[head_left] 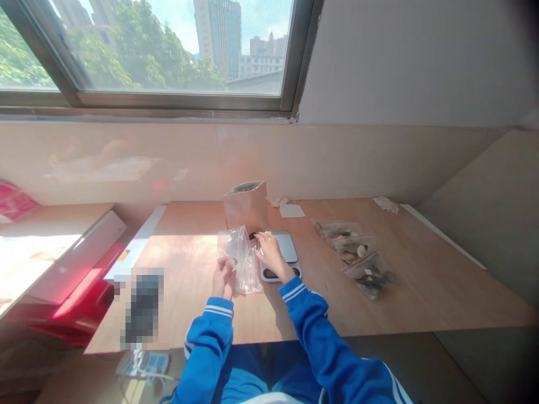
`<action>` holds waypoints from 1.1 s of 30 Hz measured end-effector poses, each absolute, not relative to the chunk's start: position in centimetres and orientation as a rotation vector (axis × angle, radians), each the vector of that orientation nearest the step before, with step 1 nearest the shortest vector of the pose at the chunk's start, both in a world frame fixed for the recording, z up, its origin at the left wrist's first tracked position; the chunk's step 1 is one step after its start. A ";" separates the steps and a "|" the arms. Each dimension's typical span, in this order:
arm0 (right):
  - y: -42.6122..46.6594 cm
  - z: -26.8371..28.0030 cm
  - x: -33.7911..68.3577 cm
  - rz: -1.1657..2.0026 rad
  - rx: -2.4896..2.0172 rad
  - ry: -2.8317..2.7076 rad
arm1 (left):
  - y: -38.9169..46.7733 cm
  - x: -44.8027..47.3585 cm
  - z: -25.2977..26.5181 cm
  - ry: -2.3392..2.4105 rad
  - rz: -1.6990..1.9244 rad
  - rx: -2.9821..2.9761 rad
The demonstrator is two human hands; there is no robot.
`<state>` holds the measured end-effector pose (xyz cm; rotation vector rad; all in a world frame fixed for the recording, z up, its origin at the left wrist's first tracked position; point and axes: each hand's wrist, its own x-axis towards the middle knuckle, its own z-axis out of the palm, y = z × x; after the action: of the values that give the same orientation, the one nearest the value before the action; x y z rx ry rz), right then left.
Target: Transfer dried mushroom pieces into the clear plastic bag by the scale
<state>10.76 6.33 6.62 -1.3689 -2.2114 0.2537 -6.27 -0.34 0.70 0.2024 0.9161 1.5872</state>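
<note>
My left hand (225, 276) is closed on the lower left side of a clear plastic zip bag (229, 242), which lies tilted over more flat clear bags (251, 276). My right hand (273, 253) reaches across the left part of a kitchen scale (287, 246), its fingers pinched together at the bag's upper right side. A small dark piece (252, 235) shows at those fingertips; its kind cannot be made out. Part of the scale's platform and its front panel are hidden by the right hand.
An open paper pouch (246, 206) stands behind the bags. Several filled zip bags (373, 275) lie to the right. A white paper (292, 211) and crumpled tissue (386, 205) lie at the back. A blurred dark object (143, 308) is at the left; a red chair (80, 308) stands beside the table.
</note>
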 end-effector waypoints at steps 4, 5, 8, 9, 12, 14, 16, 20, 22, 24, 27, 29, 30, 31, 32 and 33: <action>8.0 6.2 9.8 0.246 -1.447 -2.276 | -0.5 -6.2 1.1 0.878 1.597 0.179; 8.2 6.3 9.6 0.263 -1.458 -2.275 | -0.6 -6.2 1.2 0.877 1.597 0.181; 8.6 6.9 9.6 0.286 -1.472 -2.252 | -0.6 -6.2 1.4 0.904 1.593 0.165; 8.6 7.4 9.7 0.308 -1.468 -2.224 | -0.6 -6.2 1.4 0.916 1.592 0.157; 8.9 10.3 10.5 0.464 -1.329 -2.032 | -0.6 -6.1 1.5 0.893 1.611 0.147; 9.6 13.6 11.0 0.534 -1.154 -1.855 | -0.7 -6.0 1.7 0.851 1.623 0.154; 10.9 17.4 11.3 0.477 -1.035 -1.727 | -0.7 -6.0 1.9 0.822 1.622 0.141; 14.9 22.4 10.8 0.316 -0.922 -1.875 | -0.7 -6.0 2.0 0.826 1.615 0.088; 16.9 22.8 10.1 0.300 -0.920 -2.056 | -0.7 -6.0 1.9 0.845 1.616 0.091; 18.1 22.3 9.3 0.291 -0.945 -2.216 | -0.6 -6.1 1.5 0.844 1.620 0.101; 18.2 21.4 8.7 0.263 -0.987 -2.266 | -0.5 -6.3 1.0 0.825 1.619 0.088; 16.8 21.2 8.9 0.241 -0.981 -2.170 | -0.5 -6.3 0.8 0.820 1.617 0.068; 15.7 21.1 9.1 0.249 -0.966 -2.103 | -0.5 -6.3 0.8 0.818 1.615 0.059; 14.4 21.0 9.4 0.281 -0.948 -2.035 | -0.5 -6.3 0.7 0.816 1.613 0.052; 13.0 20.8 9.6 0.346 -0.932 -1.979 | -0.5 -6.3 0.7 0.817 1.613 0.050; 11.5 20.4 9.8 0.448 -0.916 -1.938 | -0.4 -6.3 0.7 0.820 1.612 0.053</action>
<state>9.80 11.52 20.39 -0.9156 -1.9379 0.4481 -6.31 -0.45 0.71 0.0534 0.8197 1.6124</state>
